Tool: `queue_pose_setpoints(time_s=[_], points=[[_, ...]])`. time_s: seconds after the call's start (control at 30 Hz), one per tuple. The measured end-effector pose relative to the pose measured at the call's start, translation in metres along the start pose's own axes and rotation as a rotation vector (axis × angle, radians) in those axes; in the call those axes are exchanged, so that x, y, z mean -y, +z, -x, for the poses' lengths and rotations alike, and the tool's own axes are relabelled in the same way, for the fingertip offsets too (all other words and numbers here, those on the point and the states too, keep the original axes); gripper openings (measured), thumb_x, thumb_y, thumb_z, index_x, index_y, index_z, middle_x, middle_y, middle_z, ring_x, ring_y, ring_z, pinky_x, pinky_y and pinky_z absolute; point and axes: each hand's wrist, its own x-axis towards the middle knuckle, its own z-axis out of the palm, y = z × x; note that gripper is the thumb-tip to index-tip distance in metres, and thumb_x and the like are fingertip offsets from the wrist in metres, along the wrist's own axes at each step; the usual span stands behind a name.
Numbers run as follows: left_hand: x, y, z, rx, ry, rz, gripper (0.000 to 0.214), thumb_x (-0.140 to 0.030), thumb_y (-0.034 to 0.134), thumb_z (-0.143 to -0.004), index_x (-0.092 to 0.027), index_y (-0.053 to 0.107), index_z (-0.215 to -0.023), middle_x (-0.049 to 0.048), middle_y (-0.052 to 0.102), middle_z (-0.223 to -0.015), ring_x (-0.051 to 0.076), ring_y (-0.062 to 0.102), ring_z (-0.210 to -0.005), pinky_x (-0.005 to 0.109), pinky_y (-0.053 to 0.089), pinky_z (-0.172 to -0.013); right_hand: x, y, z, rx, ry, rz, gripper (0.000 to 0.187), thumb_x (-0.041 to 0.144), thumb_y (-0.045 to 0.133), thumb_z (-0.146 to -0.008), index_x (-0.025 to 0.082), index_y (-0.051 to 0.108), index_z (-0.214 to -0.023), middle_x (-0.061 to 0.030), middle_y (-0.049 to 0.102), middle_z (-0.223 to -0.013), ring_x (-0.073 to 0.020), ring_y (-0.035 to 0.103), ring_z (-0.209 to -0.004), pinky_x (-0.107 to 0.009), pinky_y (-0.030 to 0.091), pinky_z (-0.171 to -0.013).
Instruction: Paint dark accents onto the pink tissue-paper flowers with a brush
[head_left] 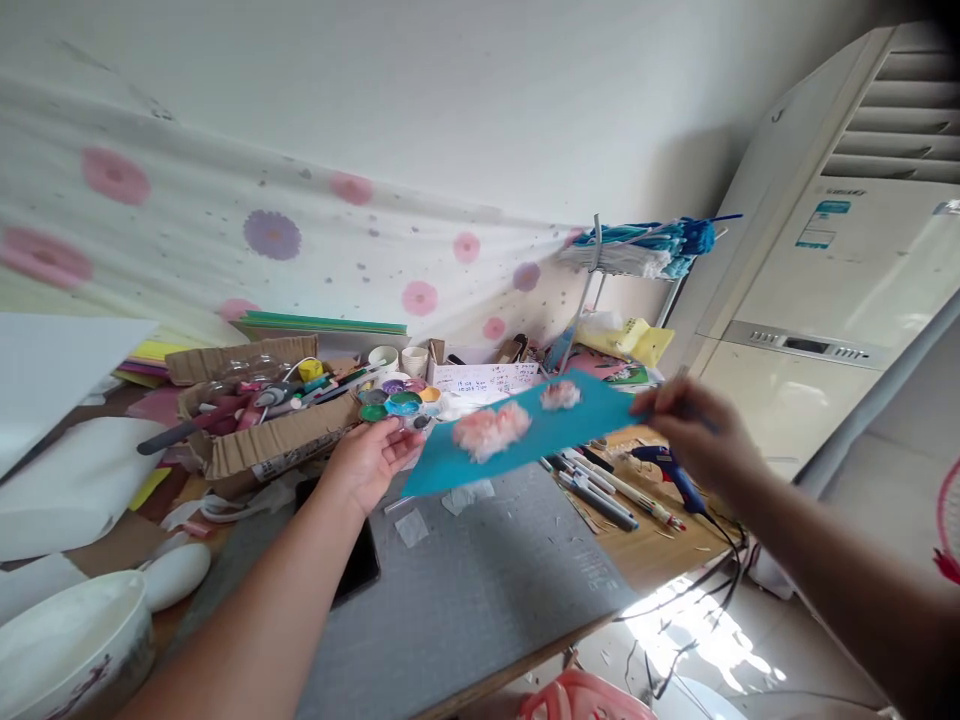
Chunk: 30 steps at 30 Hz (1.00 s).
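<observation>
A blue sheet (pixel 585 425) hangs tilted above the grey mat (pixel 480 620). Two fluffy pinkish-white tufts, a larger tuft (pixel 491 430) and a smaller tuft (pixel 561 395), sit on its surface. My right hand (pixel 686 420) pinches the sheet's right end; a thin stick-like item seems to poke up from that hand, too blurred to name. Beside the sheet's left edge is my left hand (pixel 371 458), its fingers apart and slightly curled, with no grip on the sheet visible. Just beyond those fingers stands a paint palette (pixel 403 402) with several coloured wells.
A cardboard box (pixel 277 435) of tools stands at the left, near a white bowl (pixel 82 640). A dark phone (pixel 360 565) lies under my left forearm. Several pens (pixel 596 490) and a blue glue gun (pixel 675 480) with its cord lie at the right. Pipe cleaners (pixel 652 245) fill a rack behind.
</observation>
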Motion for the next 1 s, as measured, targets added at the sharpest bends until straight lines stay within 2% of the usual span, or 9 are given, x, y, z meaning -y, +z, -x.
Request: queue_pose_setpoints(time_s=[0.1, 0.23, 0.3, 0.37, 0.43, 0.7, 0.83, 0.9, 1.0], points=[[0.004, 0.001, 0.002, 0.009, -0.002, -0.043, 0.040, -0.035, 0.066, -0.091, -0.020, 0.060, -0.128, 0.0116, 0.064, -0.131, 0.028, 0.067, -0.106, 0.051, 0.058, -0.085, -0.026, 0.008, 0.063, 0.084, 0.054, 0.062, 0.020, 0.008, 0.067, -0.076, 0.023, 0.054, -0.072, -0.0024, 0.072, -0.075, -0.0163, 0.067, -0.064, -0.025, 0.053, -0.053], [0.012, 0.005, 0.006, -0.001, -0.012, -0.104, 0.038, -0.034, 0.066, -0.091, -0.020, 0.061, -0.126, 0.0109, 0.065, -0.128, 0.027, 0.067, -0.102, 0.049, 0.059, -0.082, -0.045, 0.017, 0.094, 0.227, 0.034, 0.136, 0.020, 0.007, 0.062, -0.078, 0.023, 0.051, -0.074, -0.0038, 0.072, -0.077, -0.0159, 0.066, -0.062, -0.025, 0.052, -0.053], [0.016, 0.009, 0.010, -0.005, -0.006, -0.119, 0.027, -0.028, 0.067, -0.091, -0.017, 0.065, -0.115, 0.0088, 0.070, -0.115, 0.023, 0.070, -0.092, 0.043, 0.060, -0.077, -0.051, 0.018, 0.097, 0.304, -0.017, 0.169, 0.018, 0.009, 0.062, -0.079, 0.024, 0.052, -0.076, -0.0046, 0.072, -0.080, -0.0166, 0.067, -0.067, -0.027, 0.054, -0.058], [0.021, 0.015, 0.016, -0.003, 0.019, -0.112, 0.005, -0.014, 0.066, -0.089, -0.014, 0.069, -0.092, 0.0051, 0.073, -0.089, 0.019, 0.071, -0.078, 0.035, 0.060, -0.072, -0.057, 0.020, 0.100, 0.380, -0.078, 0.193, 0.016, 0.011, 0.062, -0.081, 0.024, 0.053, -0.077, -0.0053, 0.071, -0.082, -0.0170, 0.067, -0.071, -0.028, 0.054, -0.063], [0.027, 0.021, 0.024, 0.011, 0.045, -0.093, 0.013, -0.008, 0.065, -0.087, -0.015, 0.068, -0.076, 0.0032, 0.073, -0.073, 0.017, 0.072, -0.069, 0.030, 0.060, -0.072, -0.060, 0.022, 0.105, 0.446, -0.126, 0.196, 0.016, 0.011, 0.058, -0.085, 0.024, 0.052, -0.079, -0.0058, 0.070, -0.084, -0.0162, 0.066, -0.071, -0.027, 0.053, -0.063], [0.055, 0.030, 0.047, 0.085, -0.030, -0.110, 0.006, -0.014, 0.079, -0.075, -0.014, 0.074, -0.079, 0.0087, 0.080, -0.083, 0.025, 0.077, -0.075, 0.039, 0.066, -0.075, -0.063, 0.030, 0.105, 0.607, -0.149, 0.067, 0.020, 0.011, 0.054, -0.091, 0.025, 0.043, -0.083, -0.0048, 0.072, -0.086, -0.0133, 0.067, -0.074, -0.024, 0.055, -0.065], [0.062, 0.029, 0.049, 0.011, -0.089, -0.144, 0.026, -0.024, 0.091, -0.061, -0.015, 0.076, -0.081, 0.0148, 0.081, -0.096, 0.032, 0.077, -0.087, 0.046, 0.065, -0.081, -0.078, 0.017, 0.095, 0.685, -0.174, 0.045, 0.020, 0.009, 0.060, -0.087, 0.024, 0.049, -0.093, -0.0081, 0.073, -0.095, -0.0148, 0.069, -0.076, -0.026, 0.057, -0.067], [0.065, 0.030, 0.048, -0.048, -0.087, -0.168, 0.037, -0.029, 0.096, -0.051, -0.015, 0.077, -0.080, 0.0184, 0.080, -0.104, 0.037, 0.076, -0.091, 0.048, 0.066, -0.082, -0.086, 0.008, 0.092, 0.694, -0.234, 0.120, 0.028, 0.007, 0.061, -0.083, 0.023, 0.052, -0.103, -0.0133, 0.073, -0.109, -0.0206, 0.073, -0.090, -0.033, 0.061, -0.076], [0.069, 0.028, 0.046, -0.126, -0.061, -0.188, 0.039, -0.033, 0.098, -0.043, -0.020, 0.077, -0.074, 0.0144, 0.082, -0.100, 0.038, 0.077, -0.089, 0.046, 0.068, -0.073, -0.093, -0.006, 0.086, 0.586, -0.195, 0.183, 0.039, 0.001, 0.053, -0.086, 0.024, 0.053, -0.117, -0.0129, 0.072, -0.118, -0.0211, 0.072, -0.109, -0.031, 0.061, -0.088]])
